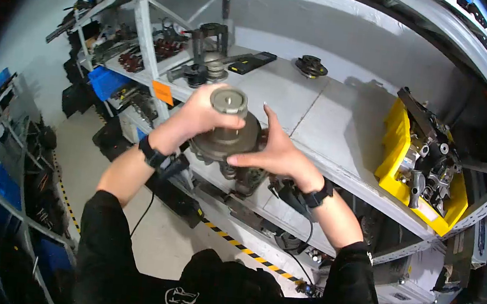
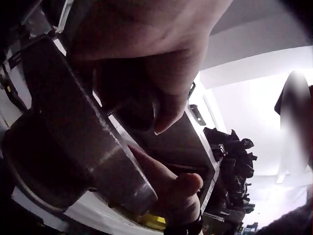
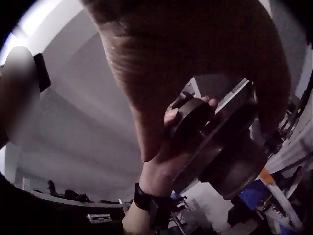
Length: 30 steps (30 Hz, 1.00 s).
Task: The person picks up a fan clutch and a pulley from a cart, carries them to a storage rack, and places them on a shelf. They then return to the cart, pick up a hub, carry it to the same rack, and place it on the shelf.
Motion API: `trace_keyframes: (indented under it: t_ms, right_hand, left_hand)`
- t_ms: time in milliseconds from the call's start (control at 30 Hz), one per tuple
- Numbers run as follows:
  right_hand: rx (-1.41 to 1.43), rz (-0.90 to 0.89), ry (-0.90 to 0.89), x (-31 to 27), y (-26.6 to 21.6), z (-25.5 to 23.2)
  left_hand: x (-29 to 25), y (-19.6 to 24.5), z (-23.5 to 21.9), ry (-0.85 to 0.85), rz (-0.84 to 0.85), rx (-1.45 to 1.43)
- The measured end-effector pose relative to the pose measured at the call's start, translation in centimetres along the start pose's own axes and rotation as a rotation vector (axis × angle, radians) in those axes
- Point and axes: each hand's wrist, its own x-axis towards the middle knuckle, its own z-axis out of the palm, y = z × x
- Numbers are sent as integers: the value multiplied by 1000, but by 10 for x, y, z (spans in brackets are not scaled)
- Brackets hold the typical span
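Note:
A round metal part, with a cylindrical neck over a broad disc (image 1: 237, 145), is held up in front of the shelf. My left hand (image 1: 203, 113) grips its neck, thumb across the front. My right hand (image 1: 282, 153) is spread at the disc's right side, thumb straight across the lower rim and index finger raised; its other fingers are partly hidden. In the left wrist view the disc (image 2: 98, 132) is seen edge-on, and my right hand (image 2: 171, 191) is beyond it. The right wrist view shows my left hand (image 3: 168, 164) behind the neck (image 3: 193, 117).
On the shelf (image 1: 342, 127), a yellow bin (image 1: 399, 133) of metal parts stands at right. A small round part (image 1: 311, 66) and a black flat object (image 1: 252, 63) lie at the back. A metal fixture (image 1: 195, 74) stands left. More metal parts sit below the held part.

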Motion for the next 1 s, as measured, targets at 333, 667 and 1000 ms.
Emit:
trace_keyframes:
  t_ms: [333,667,1000]
  right_hand:
    - [-266,288,110,109,34,-54]
    - [-425,436,230,191,93,-53]
    - [-466,374,295,224,134,-51]
  left_hand:
    - [167,-68,-18,-184,-29,24]
    - [256,-141,-36,-305,-22,-9]
    - [296,-168,-44,-397,14,56]
